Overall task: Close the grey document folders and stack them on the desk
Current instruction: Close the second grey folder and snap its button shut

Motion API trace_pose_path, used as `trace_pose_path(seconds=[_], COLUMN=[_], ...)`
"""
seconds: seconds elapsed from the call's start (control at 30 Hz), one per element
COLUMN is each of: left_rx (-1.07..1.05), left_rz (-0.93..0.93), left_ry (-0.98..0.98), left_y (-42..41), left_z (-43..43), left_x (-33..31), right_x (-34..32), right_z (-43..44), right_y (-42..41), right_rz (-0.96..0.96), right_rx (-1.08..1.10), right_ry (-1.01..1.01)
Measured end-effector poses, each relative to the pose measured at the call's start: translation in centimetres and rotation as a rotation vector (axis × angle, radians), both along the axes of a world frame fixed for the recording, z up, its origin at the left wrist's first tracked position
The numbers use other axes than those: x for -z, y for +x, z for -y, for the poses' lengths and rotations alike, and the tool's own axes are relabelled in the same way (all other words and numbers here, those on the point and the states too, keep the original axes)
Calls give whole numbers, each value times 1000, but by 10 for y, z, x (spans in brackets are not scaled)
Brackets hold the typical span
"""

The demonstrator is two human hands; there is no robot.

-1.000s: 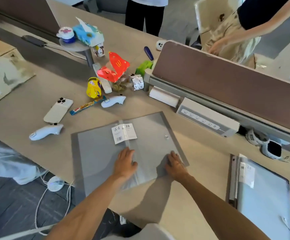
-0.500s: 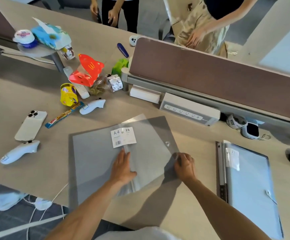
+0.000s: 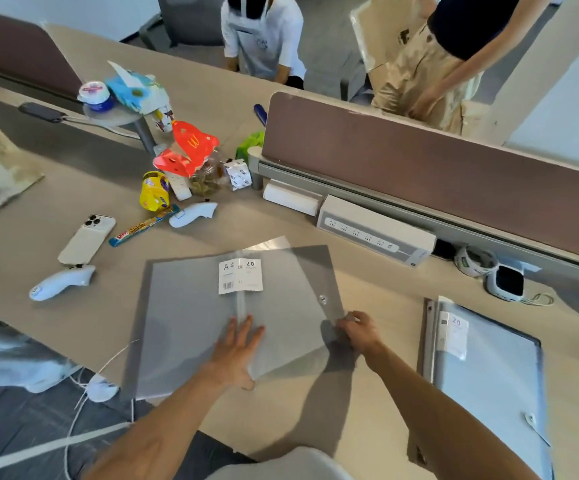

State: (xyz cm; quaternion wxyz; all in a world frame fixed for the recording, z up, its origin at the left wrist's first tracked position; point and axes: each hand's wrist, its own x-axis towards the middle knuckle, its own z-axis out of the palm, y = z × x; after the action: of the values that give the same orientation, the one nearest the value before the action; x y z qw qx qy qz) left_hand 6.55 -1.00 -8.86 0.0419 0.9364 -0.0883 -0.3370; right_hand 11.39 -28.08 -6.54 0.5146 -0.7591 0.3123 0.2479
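An open grey document folder [image 3: 184, 317] lies spread flat on the desk in front of me, a white A4 label across its spine. My left hand [image 3: 238, 348] rests flat on the spine with fingers spread. My right hand [image 3: 359, 332] pinches the right cover's outer edge, just below its snap button, and that cover is lifted a little off the desk. A second grey folder [image 3: 489, 386] lies closed at the right end of the desk, label near its top left.
Snack packets [image 3: 186, 157], a phone [image 3: 87, 239] and two white controllers [image 3: 61, 282] clutter the desk's far left. A power strip [image 3: 374, 232] and a brown partition [image 3: 437, 174] run behind the folder. Two people stand beyond the desk. A cable hangs at the near edge.
My right hand has slid to the right cover's outer edge and closed on it, and the cover has risen slightly. My left hand stays on the spine.
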Motion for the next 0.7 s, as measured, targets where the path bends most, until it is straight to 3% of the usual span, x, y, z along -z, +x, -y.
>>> trace_pose_path(seconds=[0.17, 0.33, 0.47, 0.6, 0.7], left_rx=[21, -72, -101, -124, -203], left_rz=[63, 326, 412, 631, 468], left_ry=[6, -230, -255, -206, -152], left_y=[-10, -29, -37, -40, -29], left_z=[10, 8, 5, 11, 21], left_x=[-21, -37, -55, -74, -93], right_x=[1, -1, -14, -34, -45], right_z=[18, 28, 35, 24, 13], right_y=[-1, -9, -11, -10, -8], right_rz=[12, 27, 6, 31, 63], right_rx=[-119, -161, -14, -50, -31], right_ry=[-20, -15, 181, 405, 556])
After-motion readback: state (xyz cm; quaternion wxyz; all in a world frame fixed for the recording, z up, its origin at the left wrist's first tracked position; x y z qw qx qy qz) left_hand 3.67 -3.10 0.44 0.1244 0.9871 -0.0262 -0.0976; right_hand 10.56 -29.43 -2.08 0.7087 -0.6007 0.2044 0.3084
